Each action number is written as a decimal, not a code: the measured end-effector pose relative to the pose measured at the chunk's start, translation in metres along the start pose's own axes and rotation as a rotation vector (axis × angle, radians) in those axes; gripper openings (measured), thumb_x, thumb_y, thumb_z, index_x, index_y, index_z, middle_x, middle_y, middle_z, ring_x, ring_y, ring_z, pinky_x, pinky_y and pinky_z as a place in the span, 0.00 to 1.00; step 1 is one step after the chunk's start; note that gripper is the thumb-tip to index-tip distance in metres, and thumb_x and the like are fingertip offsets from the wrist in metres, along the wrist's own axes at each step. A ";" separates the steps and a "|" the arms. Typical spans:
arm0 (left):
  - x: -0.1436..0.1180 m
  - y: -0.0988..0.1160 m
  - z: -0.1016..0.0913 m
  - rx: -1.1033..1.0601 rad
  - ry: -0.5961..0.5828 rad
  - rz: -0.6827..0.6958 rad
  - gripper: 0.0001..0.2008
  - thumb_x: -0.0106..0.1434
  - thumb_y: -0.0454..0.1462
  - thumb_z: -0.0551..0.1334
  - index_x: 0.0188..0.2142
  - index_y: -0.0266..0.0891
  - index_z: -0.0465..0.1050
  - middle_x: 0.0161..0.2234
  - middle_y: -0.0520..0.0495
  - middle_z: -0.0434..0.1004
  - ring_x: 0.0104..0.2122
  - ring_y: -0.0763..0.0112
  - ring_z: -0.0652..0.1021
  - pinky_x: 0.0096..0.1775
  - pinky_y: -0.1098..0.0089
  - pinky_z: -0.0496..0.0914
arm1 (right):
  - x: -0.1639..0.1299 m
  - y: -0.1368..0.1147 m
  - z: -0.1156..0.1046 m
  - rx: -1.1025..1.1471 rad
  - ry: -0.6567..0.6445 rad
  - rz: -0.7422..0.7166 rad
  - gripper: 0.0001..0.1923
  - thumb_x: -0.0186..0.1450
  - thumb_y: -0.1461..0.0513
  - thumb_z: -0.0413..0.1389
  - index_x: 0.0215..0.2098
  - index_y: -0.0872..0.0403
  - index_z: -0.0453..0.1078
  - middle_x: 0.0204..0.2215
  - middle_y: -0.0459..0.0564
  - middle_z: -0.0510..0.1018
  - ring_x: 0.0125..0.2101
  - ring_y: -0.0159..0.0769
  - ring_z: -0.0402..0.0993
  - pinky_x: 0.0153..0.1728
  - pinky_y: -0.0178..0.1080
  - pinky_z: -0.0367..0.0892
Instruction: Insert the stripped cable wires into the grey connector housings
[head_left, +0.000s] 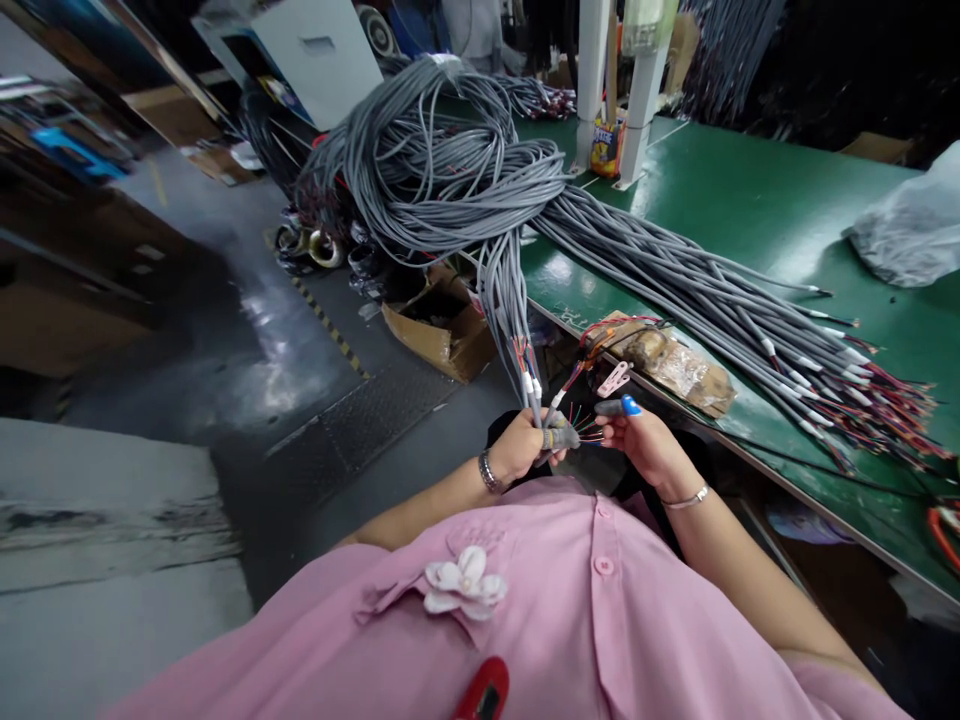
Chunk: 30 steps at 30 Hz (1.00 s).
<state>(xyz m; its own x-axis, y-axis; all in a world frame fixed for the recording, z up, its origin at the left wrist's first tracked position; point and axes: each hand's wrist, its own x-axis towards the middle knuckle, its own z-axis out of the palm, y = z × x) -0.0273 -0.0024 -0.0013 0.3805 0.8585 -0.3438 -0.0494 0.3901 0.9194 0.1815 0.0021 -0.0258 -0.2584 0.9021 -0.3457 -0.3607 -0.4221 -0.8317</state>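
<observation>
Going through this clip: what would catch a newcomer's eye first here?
The big tangled heap of grey cables on the green workbench, with loose ends fanned out to the right. Below it, the left hand grips a few cable ends while the right hand picks at their coloured wires.

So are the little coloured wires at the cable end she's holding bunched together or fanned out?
Fanned out. The coloured wires splay apart past the left hand, toward the right hand.

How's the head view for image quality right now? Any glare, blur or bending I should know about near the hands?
Head view: strong wide-angle bending, so the green table edge curves; glare patches on its near surface and the floor; left hand and right hand fairly sharp, thin wire ends between them slightly soft; background dark.
</observation>
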 end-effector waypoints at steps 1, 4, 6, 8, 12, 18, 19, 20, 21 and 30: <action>0.001 0.002 -0.001 -0.023 -0.019 -0.001 0.17 0.47 0.45 0.70 0.21 0.33 0.70 0.15 0.51 0.69 0.13 0.79 0.67 0.17 0.76 0.58 | 0.003 -0.001 -0.004 0.031 0.024 0.008 0.22 0.60 0.43 0.56 0.36 0.53 0.74 0.33 0.51 0.79 0.27 0.32 0.71 0.31 0.37 0.69; 0.006 0.006 -0.002 -0.078 -0.084 -0.031 0.17 0.46 0.44 0.71 0.22 0.33 0.70 0.14 0.51 0.69 0.13 0.78 0.67 0.17 0.76 0.59 | 0.011 -0.007 -0.007 0.069 0.046 0.022 0.23 0.60 0.42 0.55 0.34 0.52 0.74 0.32 0.51 0.78 0.25 0.30 0.70 0.28 0.36 0.69; 0.011 0.010 0.000 -0.100 -0.125 -0.061 0.17 0.46 0.44 0.71 0.22 0.33 0.70 0.14 0.51 0.69 0.12 0.78 0.67 0.16 0.76 0.58 | 0.015 -0.013 -0.002 0.061 -0.005 0.014 0.22 0.59 0.43 0.56 0.36 0.52 0.74 0.33 0.50 0.78 0.25 0.30 0.69 0.27 0.35 0.68; 0.017 0.015 0.002 -0.108 -0.163 -0.078 0.17 0.45 0.44 0.71 0.22 0.33 0.70 0.14 0.50 0.69 0.12 0.78 0.66 0.15 0.77 0.57 | 0.017 -0.017 0.004 0.023 -0.031 -0.043 0.21 0.58 0.44 0.58 0.37 0.52 0.73 0.31 0.49 0.77 0.24 0.29 0.67 0.26 0.34 0.65; 0.025 0.023 0.005 -0.111 -0.201 -0.084 0.18 0.44 0.45 0.72 0.21 0.32 0.70 0.13 0.51 0.68 0.12 0.80 0.65 0.14 0.77 0.56 | 0.019 -0.014 0.010 -0.162 0.188 -0.321 0.19 0.59 0.45 0.59 0.31 0.53 0.73 0.24 0.46 0.74 0.21 0.28 0.61 0.23 0.33 0.60; 0.036 0.022 0.006 -0.130 -0.257 -0.058 0.17 0.44 0.44 0.72 0.22 0.31 0.72 0.15 0.50 0.69 0.12 0.79 0.66 0.14 0.77 0.57 | 0.024 -0.012 0.017 -0.046 0.184 -0.257 0.28 0.58 0.38 0.53 0.32 0.52 0.73 0.25 0.48 0.75 0.23 0.31 0.66 0.25 0.36 0.63; 0.038 0.021 0.006 -0.134 -0.262 -0.058 0.17 0.44 0.44 0.72 0.22 0.31 0.72 0.16 0.49 0.70 0.12 0.80 0.66 0.14 0.77 0.57 | 0.025 -0.013 0.019 0.035 0.149 -0.202 0.28 0.56 0.38 0.55 0.32 0.52 0.73 0.25 0.47 0.75 0.23 0.31 0.66 0.24 0.35 0.64; 0.039 0.021 0.007 -0.139 -0.267 -0.058 0.17 0.44 0.44 0.72 0.22 0.31 0.72 0.16 0.49 0.71 0.12 0.80 0.65 0.14 0.77 0.57 | 0.026 -0.015 0.021 0.111 0.124 -0.161 0.28 0.54 0.38 0.57 0.33 0.53 0.73 0.24 0.47 0.75 0.22 0.31 0.66 0.23 0.35 0.63; 0.040 0.020 0.007 -0.145 -0.272 -0.059 0.17 0.44 0.43 0.72 0.22 0.31 0.72 0.17 0.49 0.71 0.12 0.80 0.65 0.14 0.77 0.57 | 0.027 -0.017 0.022 0.177 0.106 -0.136 0.27 0.52 0.39 0.60 0.34 0.53 0.73 0.23 0.47 0.75 0.21 0.30 0.66 0.22 0.34 0.63; 0.043 0.017 0.009 -0.120 -0.278 -0.077 0.17 0.45 0.43 0.72 0.22 0.30 0.72 0.13 0.51 0.67 0.11 0.80 0.64 0.13 0.78 0.56 | 0.033 -0.014 0.023 0.384 0.141 -0.157 0.18 0.52 0.50 0.67 0.30 0.55 0.73 0.24 0.44 0.77 0.21 0.26 0.67 0.20 0.29 0.64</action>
<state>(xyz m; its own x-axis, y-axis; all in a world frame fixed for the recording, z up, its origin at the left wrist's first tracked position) -0.0034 0.0376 0.0013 0.6246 0.7073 -0.3310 -0.1130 0.5013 0.8579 0.1572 0.0355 -0.0159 -0.0585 0.9502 -0.3062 -0.6999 -0.2577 -0.6662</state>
